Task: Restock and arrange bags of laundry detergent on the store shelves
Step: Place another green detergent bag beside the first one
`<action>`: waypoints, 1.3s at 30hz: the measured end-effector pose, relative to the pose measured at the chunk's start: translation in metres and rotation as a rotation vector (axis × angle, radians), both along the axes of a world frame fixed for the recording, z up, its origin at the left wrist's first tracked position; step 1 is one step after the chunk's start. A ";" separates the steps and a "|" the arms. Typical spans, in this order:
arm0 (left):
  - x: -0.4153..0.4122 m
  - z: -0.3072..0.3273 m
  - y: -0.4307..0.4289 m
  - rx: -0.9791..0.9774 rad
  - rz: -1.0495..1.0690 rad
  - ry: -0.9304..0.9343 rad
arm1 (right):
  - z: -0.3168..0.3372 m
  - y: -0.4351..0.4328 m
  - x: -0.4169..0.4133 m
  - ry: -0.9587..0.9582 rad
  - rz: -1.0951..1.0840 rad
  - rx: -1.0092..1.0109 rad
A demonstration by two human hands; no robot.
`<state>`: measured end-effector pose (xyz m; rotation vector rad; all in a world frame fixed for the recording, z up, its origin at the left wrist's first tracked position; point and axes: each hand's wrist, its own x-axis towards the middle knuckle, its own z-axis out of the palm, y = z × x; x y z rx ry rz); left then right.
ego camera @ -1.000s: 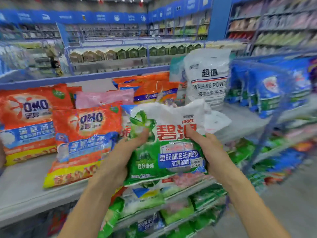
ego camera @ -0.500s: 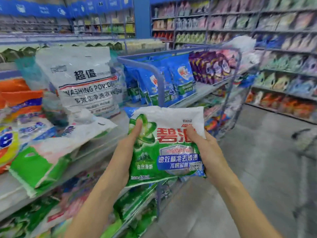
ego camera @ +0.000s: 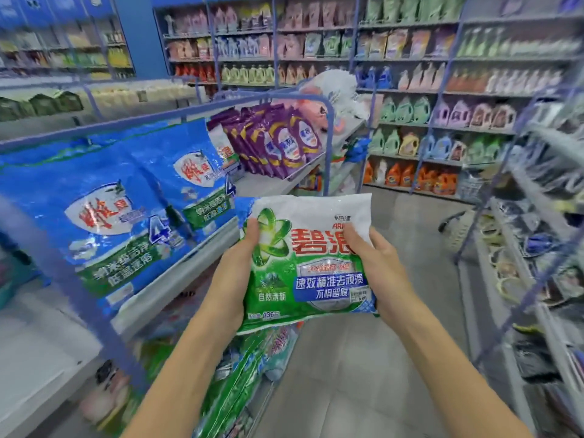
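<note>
A green and white bag of laundry detergent [ego camera: 308, 257] with red characters is held upright in front of me, over the aisle floor. My left hand [ego camera: 235, 273] grips its left edge, thumb on the front. My right hand [ego camera: 377, 267] grips its right edge, thumb pressed on the front near the red characters. Large blue detergent bags [ego camera: 104, 216] stand on the white shelf [ego camera: 177, 279] to the left. Purple bags [ego camera: 278, 137] stand further along the same shelf.
A blue metal shelf frame [ego camera: 328, 137] borders the left shelving. Lower shelves under my arms hold green bags [ego camera: 234, 390]. Across the grey aisle floor [ego camera: 363, 374], back shelves carry detergent bottles [ego camera: 407, 175]. Another rack [ego camera: 531, 263] lines the right side.
The view has swung right along the shelf, from the orange and white bags to the blue and purple ones. Both hands have kept the same grip on the green bag.
</note>
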<state>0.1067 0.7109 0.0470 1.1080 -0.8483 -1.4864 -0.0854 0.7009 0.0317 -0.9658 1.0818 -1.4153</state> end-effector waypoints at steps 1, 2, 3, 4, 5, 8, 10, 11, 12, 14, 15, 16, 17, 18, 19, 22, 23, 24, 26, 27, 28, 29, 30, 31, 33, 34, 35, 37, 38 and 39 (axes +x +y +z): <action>-0.011 0.001 -0.018 0.000 -0.016 0.001 | -0.001 -0.018 -0.011 -0.001 -0.015 0.000; -0.021 -0.001 -0.038 -0.002 -0.030 0.012 | -0.001 -0.035 -0.021 -0.002 -0.019 0.002; -0.030 -0.002 -0.057 -0.004 -0.035 0.016 | -0.001 -0.053 -0.029 -0.006 -0.019 0.004; -0.039 -0.003 -0.077 -0.003 -0.040 0.018 | -0.002 -0.071 -0.038 -0.012 -0.018 0.007; -0.047 -0.002 -0.094 -0.001 -0.035 0.004 | -0.004 -0.090 -0.047 -0.016 -0.016 0.011; -0.072 -0.010 -0.156 0.011 -0.023 -0.032 | -0.010 -0.151 -0.073 -0.015 0.001 0.017; -0.088 -0.015 -0.198 0.016 0.038 -0.066 | -0.013 -0.196 -0.090 -0.007 0.032 0.024; -0.095 -0.016 -0.217 0.008 0.063 -0.085 | -0.015 -0.220 -0.097 0.000 0.051 0.025; -0.101 -0.019 -0.237 -0.007 0.093 -0.093 | -0.015 -0.243 -0.103 0.008 0.076 0.024; -0.112 -0.019 -0.270 -0.048 0.207 -0.085 | -0.014 -0.289 -0.108 0.025 0.150 0.020; -0.115 -0.016 -0.284 -0.056 0.307 -0.099 | -0.012 -0.312 -0.109 0.033 0.194 0.025; -0.115 -0.014 -0.298 -0.049 0.403 -0.124 | -0.009 -0.334 -0.108 0.042 0.244 0.028; -0.116 -0.007 -0.309 -0.054 0.481 -0.133 | -0.005 -0.356 -0.104 0.055 0.295 0.020; -0.111 -0.007 -0.322 -0.079 0.533 -0.112 | 0.000 -0.376 -0.099 0.069 0.347 -0.002; -0.108 -0.004 -0.330 -0.100 0.592 -0.091 | 0.003 -0.396 -0.092 0.074 0.394 -0.028; -0.086 -0.003 -0.354 -0.134 0.777 -0.124 | 0.011 -0.441 -0.061 0.084 0.545 -0.090; -0.079 0.001 -0.361 -0.155 0.836 -0.164 | 0.013 -0.454 -0.047 0.095 0.583 -0.108; -0.068 0.000 -0.369 -0.171 0.875 -0.172 | 0.014 -0.467 -0.034 0.113 0.614 -0.125; -0.046 -0.002 -0.384 -0.188 0.955 -0.226 | 0.015 -0.490 -0.004 0.132 0.660 -0.147; -0.032 -0.004 -0.392 -0.188 0.998 -0.267 | 0.014 -0.500 0.011 0.143 0.666 -0.153; -0.020 -0.006 -0.401 -0.178 1.040 -0.280 | 0.014 -0.510 0.026 0.164 0.666 -0.165; -0.010 -0.007 -0.409 -0.186 1.077 -0.289 | 0.012 -0.521 0.042 0.181 0.663 -0.169; 0.000 -0.009 -0.418 -0.180 1.105 -0.287 | 0.010 -0.530 0.057 0.187 0.661 -0.162; 0.009 -0.010 -0.427 -0.169 1.139 -0.306 | 0.007 -0.537 0.071 0.191 0.657 -0.165; 0.021 -0.010 -0.441 -0.149 1.204 -0.343 | 0.002 -0.550 0.096 0.211 0.649 -0.195; 0.028 -0.012 -0.449 -0.134 1.234 -0.358 | 0.001 -0.556 0.107 0.212 0.650 -0.197; 0.031 -0.011 -0.455 -0.102 1.275 -0.370 | 0.000 -0.562 0.117 0.210 0.656 -0.185; 0.038 -0.012 -0.466 -0.041 1.359 -0.387 | -0.003 -0.573 0.136 0.202 0.676 -0.149; 0.040 -0.011 -0.471 -0.026 1.392 -0.360 | -0.005 -0.577 0.144 0.208 0.682 -0.135; 0.044 -0.013 -0.475 0.005 1.421 -0.328 | -0.008 -0.582 0.151 0.226 0.690 -0.121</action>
